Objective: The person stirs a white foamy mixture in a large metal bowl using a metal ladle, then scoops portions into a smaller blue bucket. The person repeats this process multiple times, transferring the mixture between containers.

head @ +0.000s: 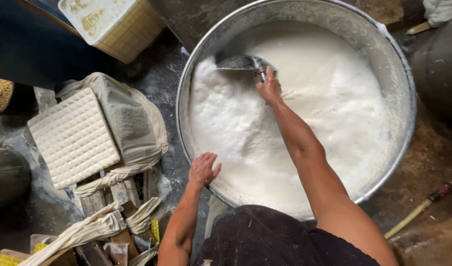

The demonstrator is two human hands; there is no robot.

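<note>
A wide metal basin [398, 74] holds foamy white liquid [314, 108]. My right hand [269, 88] reaches over it and grips the handle of a metal scoop [241, 62], whose bowl lies on the foam at the far left side. My left hand [203, 169] rests flat on the basin's near rim, fingers spread, holding nothing.
To the left, a white dimpled slab [73, 138] lies on a cloth-wrapped block [132, 123] over wooden pieces. A pale lattice crate [115, 24] stands at the top left. Rolled cloths [93, 229] lie at the lower left. A yellow hose [423, 207] crosses the wet floor on the right.
</note>
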